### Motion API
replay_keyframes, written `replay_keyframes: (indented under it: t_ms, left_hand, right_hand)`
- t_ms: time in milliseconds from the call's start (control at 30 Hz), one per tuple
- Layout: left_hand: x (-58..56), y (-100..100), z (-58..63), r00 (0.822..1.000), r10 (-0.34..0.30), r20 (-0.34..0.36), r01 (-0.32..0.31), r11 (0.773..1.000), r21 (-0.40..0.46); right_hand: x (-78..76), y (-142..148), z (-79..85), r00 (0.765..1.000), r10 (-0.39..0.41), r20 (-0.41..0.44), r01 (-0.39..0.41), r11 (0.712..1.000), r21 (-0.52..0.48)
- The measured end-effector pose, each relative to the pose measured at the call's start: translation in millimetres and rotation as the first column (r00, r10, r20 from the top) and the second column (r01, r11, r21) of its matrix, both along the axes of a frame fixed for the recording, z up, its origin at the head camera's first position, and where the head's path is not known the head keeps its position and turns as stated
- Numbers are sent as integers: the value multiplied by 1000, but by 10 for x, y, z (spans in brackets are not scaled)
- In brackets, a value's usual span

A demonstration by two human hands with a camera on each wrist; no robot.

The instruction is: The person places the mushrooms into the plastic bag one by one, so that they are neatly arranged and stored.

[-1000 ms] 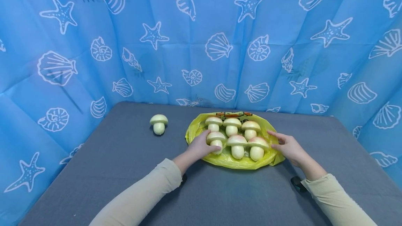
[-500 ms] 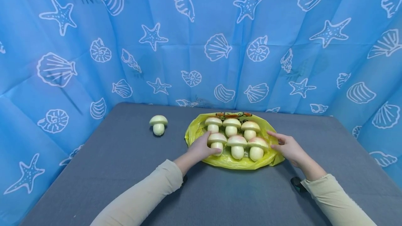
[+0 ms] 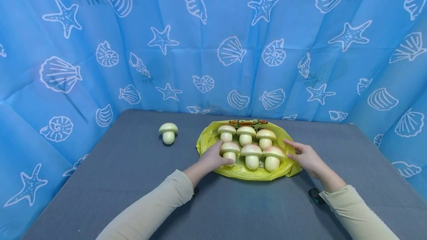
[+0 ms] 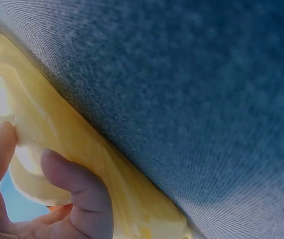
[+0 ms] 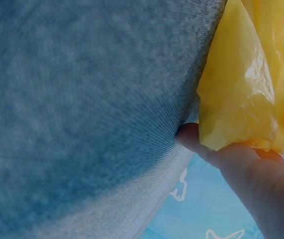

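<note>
Several pale mushrooms with rounded caps sit in two rows in a spread-out yellow plastic bag [image 3: 248, 174]. My left hand [image 3: 212, 156] has its thumb and fingers around the front-left mushroom [image 3: 229, 148], also seen in the left wrist view, where the thumb [image 4: 77, 181] lies against the yellow plastic. My right hand [image 3: 308, 157] is at the right side of the bag, fingers extended and touching its rim. From the right wrist, a fold of the bag [image 5: 239, 94] hangs over the fingers. Beside the left hand's mushroom stand the front-middle mushroom [image 3: 251, 156] and front-right mushroom [image 3: 273, 157].
One separate mushroom [image 3: 168, 133] lies on the grey cloth-covered table [image 3: 140, 158], left of the bag. A blue curtain [image 3: 213, 62] with white shells and starfish hangs behind the table. Dark straps or devices show at both wrists.
The front-left mushroom has shifted very slightly in the left hand. Both hands stay at the bag, and everything else keeps its place.
</note>
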State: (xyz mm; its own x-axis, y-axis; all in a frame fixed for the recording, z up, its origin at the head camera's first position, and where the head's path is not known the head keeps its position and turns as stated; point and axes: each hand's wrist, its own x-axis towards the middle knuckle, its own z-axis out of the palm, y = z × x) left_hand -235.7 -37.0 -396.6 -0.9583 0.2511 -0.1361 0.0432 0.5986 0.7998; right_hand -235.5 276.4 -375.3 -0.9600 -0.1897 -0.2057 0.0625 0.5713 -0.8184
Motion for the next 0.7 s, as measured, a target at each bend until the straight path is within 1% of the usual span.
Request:
replay_keyframes:
  t_ms: [133, 267, 400, 700]
  left_hand:
    - [13, 3, 9, 1000, -12, -12, 12, 1000, -16]
    - [15, -2, 5, 1000, -21, -9, 21, 1000, -17]
    - [17, -12, 2, 1000, -22, 3, 22, 1000, -12]
    - [25, -27, 18, 1000, -22, 1, 22, 1000, -4]
  right_hand:
    - [-3, 4, -5, 1000, -5, 7, 5, 1000, -2]
    - [0, 2, -4, 1000, -5, 4, 5, 1000, 4]
    - [3, 7, -4, 1000, 3, -1, -3, 1000, 5]
    - [15, 10, -15, 1000, 11, -18, -11, 1000, -4]
